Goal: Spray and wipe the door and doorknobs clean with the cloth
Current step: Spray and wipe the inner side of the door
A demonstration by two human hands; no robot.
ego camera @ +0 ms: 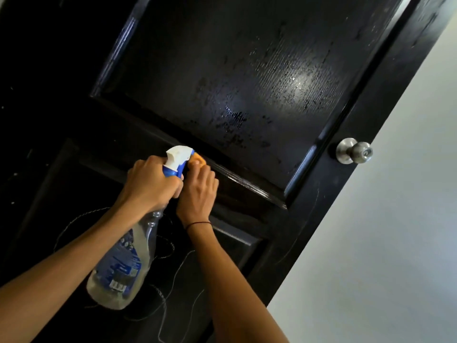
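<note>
A black panelled door (247, 70) fills most of the view, its upper panel speckled with wet spray drops. My left hand (148, 184) grips the neck of a clear spray bottle (121, 263) with a blue label and a white and blue trigger head. My right hand (197, 191) is right beside it, its fingers pinching the orange nozzle tip (199, 159) at the front of the trigger head. A silver round doorknob (354, 151) sits on the door's right edge. No cloth is in view.
A pale wall (395, 231) lies to the right of the door's edge. Faint chalk-like scribbles (163, 243) mark the door's lower panel behind the bottle.
</note>
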